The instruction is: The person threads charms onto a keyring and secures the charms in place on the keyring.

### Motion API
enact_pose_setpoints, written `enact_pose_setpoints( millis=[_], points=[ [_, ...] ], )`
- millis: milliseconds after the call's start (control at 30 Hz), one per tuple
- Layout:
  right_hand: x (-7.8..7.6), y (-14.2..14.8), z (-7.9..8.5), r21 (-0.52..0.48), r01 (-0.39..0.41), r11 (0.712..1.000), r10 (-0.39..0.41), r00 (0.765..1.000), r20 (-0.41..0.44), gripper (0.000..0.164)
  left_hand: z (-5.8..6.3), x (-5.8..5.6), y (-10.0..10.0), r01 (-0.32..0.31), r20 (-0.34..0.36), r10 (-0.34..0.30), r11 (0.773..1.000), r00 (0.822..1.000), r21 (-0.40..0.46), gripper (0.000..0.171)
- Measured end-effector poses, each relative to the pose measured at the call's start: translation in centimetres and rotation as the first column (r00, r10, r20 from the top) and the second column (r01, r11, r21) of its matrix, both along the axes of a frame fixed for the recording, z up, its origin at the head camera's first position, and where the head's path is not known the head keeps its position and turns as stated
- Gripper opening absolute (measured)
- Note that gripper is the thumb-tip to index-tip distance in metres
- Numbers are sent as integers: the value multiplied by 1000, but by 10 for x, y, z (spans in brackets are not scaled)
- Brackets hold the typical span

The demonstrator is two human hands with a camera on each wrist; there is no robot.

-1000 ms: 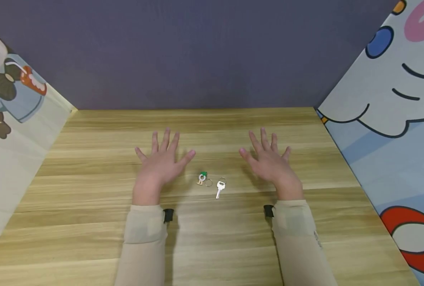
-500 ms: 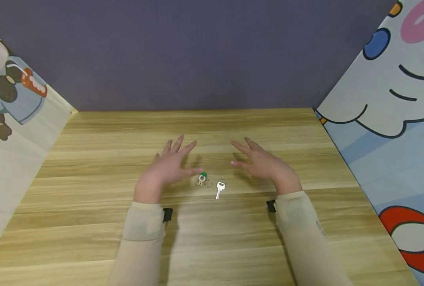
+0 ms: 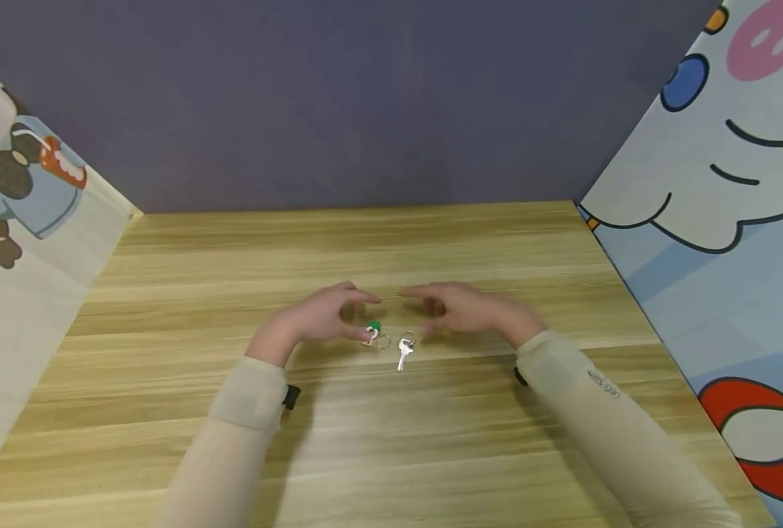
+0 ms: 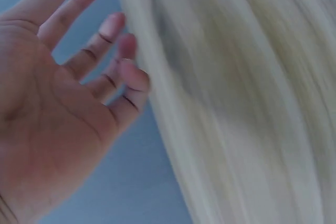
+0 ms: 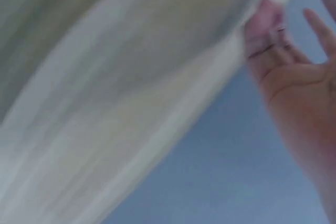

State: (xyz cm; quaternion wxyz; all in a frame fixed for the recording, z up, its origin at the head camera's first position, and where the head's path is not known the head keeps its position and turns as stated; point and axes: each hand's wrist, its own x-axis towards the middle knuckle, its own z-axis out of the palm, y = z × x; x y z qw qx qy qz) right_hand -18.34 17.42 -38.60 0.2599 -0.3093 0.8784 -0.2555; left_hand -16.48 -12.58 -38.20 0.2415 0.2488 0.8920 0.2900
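A small keychain charm (image 3: pixel 375 325) with a green top lies on the wooden table, its metal ring (image 3: pixel 383 342) to its right. Just right of that lies a silver key (image 3: pixel 404 353) with a thin ring through its head. My left hand (image 3: pixel 319 314) reaches in from the left, its thumb tip overlapping the charm in the head view. The left wrist view shows that palm (image 4: pixel 58 98) bare, fingers loosely bent. From the other side comes my right hand (image 3: pixel 467 308), thumb close to the key's ring and fingers loosely bent. In the right wrist view this hand (image 5: pixel 299 87) is blurred.
The wooden table (image 3: pixel 378 455) meets a dark blue-grey wall (image 3: pixel 352 103) at the back. Panels printed with cartoons, one at left (image 3: pixel 42 308) and one at right (image 3: pixel 695 293), flank it. Both forearms wear light sleeves with dark wrist mounts.
Both hands have come inward from spread-finger poses beside the charm and key, turning and bending their fingers. The charm and key lie in about the same places.
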Motion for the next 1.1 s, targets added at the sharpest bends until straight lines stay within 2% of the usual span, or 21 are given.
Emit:
enact_pose_setpoints(
  millis=[133, 367, 567, 900, 1100],
  points=[
    [-2, -5, -12, -78, -45, 996, 53, 993, 104, 68, -10, -8, -2, 21, 25, -22, 999, 999, 38, 71],
    [-9, -8, -30, -113, -54, 992, 67, 992, 111, 56, -28, -17, -6, 43, 88, -52, 994, 995, 97, 57],
    [-14, -8, -37, -113, -34, 993, 47, 992, 116, 47, -28, -18, -8, 87, 127, -94, 994, 987, 60, 54],
    [-14, -11, -40, -107, -24, 994, 34, 995, 95, 37, -28, -14, -4, 125, 73, -128, 991, 989, 44, 38],
    [-14, -10, -42, -114, -22, 993, 33, 995, 89, 30, -29, -13, -3, 113, 73, -115, 993, 991, 33, 35]
  ],
)
